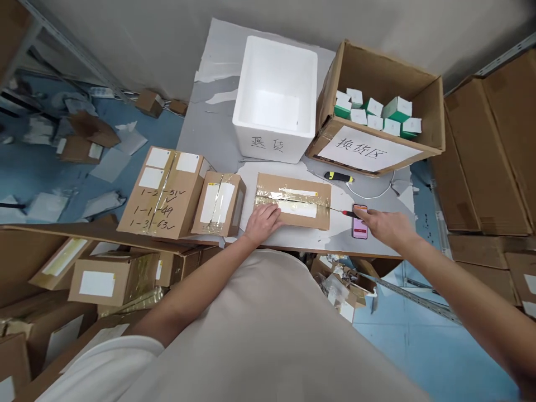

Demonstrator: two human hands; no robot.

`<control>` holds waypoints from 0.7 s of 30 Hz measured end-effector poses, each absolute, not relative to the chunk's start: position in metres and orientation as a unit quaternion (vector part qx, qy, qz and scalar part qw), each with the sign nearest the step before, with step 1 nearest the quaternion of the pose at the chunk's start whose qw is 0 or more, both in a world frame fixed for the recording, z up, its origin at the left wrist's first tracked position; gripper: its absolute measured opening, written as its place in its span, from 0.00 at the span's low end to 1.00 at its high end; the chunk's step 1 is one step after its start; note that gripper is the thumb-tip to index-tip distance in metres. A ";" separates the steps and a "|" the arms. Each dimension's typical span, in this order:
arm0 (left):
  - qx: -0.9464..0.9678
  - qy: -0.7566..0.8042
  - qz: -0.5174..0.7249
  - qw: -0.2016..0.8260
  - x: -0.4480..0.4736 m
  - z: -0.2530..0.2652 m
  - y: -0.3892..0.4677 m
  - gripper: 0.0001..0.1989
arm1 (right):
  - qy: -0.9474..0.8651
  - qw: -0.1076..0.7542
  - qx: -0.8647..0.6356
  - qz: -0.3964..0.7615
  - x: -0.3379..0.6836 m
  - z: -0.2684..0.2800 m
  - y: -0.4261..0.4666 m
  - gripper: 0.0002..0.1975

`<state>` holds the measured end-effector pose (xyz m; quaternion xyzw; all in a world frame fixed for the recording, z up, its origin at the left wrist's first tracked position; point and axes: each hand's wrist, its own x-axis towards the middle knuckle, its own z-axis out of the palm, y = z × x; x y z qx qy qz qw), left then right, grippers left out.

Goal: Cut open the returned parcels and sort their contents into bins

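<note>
Cardboard box (pixel 295 195) under left hand (pixel 263 221), red-and-black tool (pixel 348 213) in right hand (pixel 385 225).

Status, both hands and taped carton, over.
Left hand on taped carton, near left corner. Right hand holds slim tool, tip at carton's right end. Phone partly hidden by right hand.
</note>
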<state>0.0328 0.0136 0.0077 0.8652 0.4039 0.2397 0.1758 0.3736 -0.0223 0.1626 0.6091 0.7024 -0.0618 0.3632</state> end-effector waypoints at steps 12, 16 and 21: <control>0.876 0.432 0.162 0.144 0.055 0.046 0.026 0.44 | 0.442 -0.244 0.729 -0.463 0.377 0.089 -0.082 0.35; 0.882 0.430 0.117 0.155 0.066 0.046 0.034 0.55 | 0.379 -0.305 0.688 -0.538 0.367 0.068 -0.080 0.35; 0.878 0.449 0.080 0.144 0.070 0.042 0.037 0.55 | 0.413 -0.266 0.675 -0.551 0.376 0.066 -0.076 0.33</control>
